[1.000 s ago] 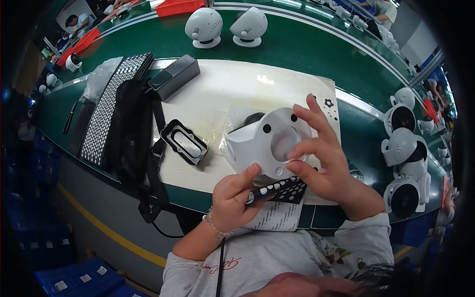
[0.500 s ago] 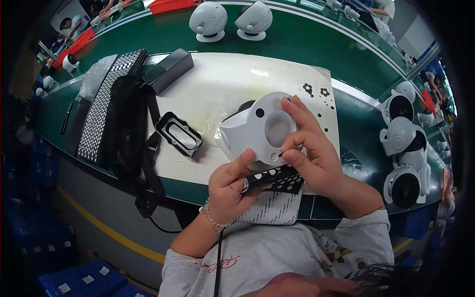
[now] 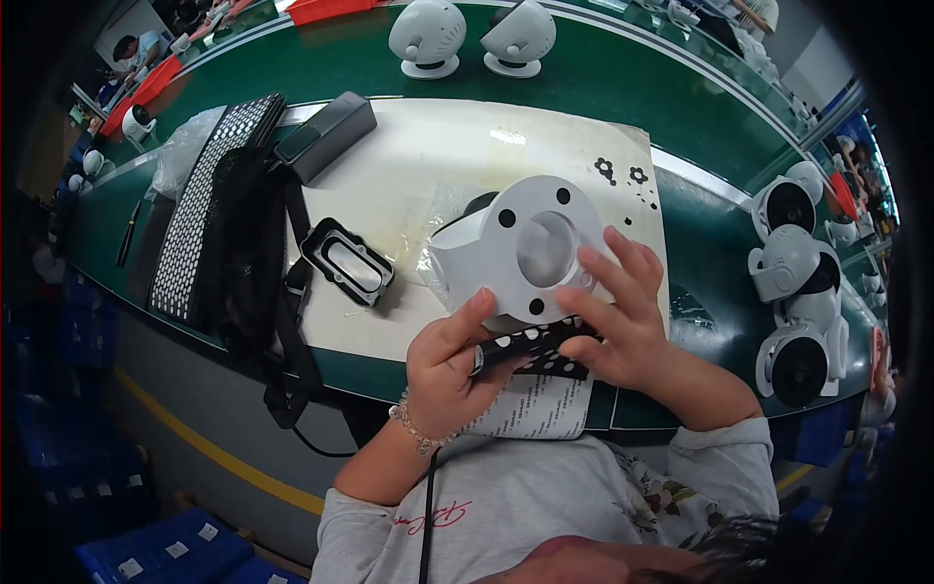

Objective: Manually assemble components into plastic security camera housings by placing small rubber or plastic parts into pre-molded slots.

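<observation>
As your curled left hand (image 3: 446, 378) grips dotted sheeting (image 3: 528, 343), uneven pressure could tip the white housing (image 3: 498, 261) beneath your spread, empty right hand (image 3: 628, 331).

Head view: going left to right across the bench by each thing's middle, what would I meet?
Slim dark tool → dotted sheet → open black case part → left hand → white device → right hand → cluster of white units.

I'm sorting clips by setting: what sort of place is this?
Probably a factory assembly line: a long green-topped workbench, several look-alike white rounded devices, and blue bins beside the bench.
</observation>
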Demonstrator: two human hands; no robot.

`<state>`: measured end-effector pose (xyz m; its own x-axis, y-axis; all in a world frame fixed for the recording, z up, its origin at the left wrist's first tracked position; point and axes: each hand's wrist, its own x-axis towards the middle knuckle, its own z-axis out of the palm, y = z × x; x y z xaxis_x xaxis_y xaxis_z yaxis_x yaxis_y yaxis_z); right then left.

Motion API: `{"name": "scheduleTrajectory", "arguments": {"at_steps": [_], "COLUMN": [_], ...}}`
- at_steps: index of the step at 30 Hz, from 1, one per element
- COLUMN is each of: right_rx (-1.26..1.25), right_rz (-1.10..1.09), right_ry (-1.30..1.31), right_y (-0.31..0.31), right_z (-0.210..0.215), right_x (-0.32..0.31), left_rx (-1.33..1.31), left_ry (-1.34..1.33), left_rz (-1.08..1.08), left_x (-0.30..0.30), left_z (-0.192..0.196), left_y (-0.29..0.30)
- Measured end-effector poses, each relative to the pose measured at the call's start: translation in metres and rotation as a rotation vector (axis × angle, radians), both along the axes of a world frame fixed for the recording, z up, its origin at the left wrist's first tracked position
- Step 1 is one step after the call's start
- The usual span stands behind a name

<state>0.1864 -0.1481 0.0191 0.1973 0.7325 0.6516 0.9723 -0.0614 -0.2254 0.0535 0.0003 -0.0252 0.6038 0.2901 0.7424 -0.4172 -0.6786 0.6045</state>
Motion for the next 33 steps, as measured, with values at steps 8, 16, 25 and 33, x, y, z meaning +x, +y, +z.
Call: {"name": "scheduleTrajectory", "arguments": {"at_steps": [8,16,25,33], "right_rx": [-0.024,-0.102,0.039,0.005], "right_rz": [0.14,0.204,0.096,-0.082], "right_ry": [0.078,0.265,0.618,-0.131], "right_y": [-0.005,-0.011,0.001,-0.011], "right_z": [0.007,0.015,0.012,0.004], "right_x": [0.001,0.001,0.02,0.021], "left_rx": [-0.002,0.158,0.089,0.076], "left_ry": [-0.008,-0.052,-0.034,0.003], "left_rz": [-0.042,0.024,0.025,0.063], "left_x": [-0.001,-0.005,0.0,-0.003], "left_z": [-0.002,-0.004,-0.006,-0.009], "left_y": [0.0,0.0,-0.001,-0.002]}}
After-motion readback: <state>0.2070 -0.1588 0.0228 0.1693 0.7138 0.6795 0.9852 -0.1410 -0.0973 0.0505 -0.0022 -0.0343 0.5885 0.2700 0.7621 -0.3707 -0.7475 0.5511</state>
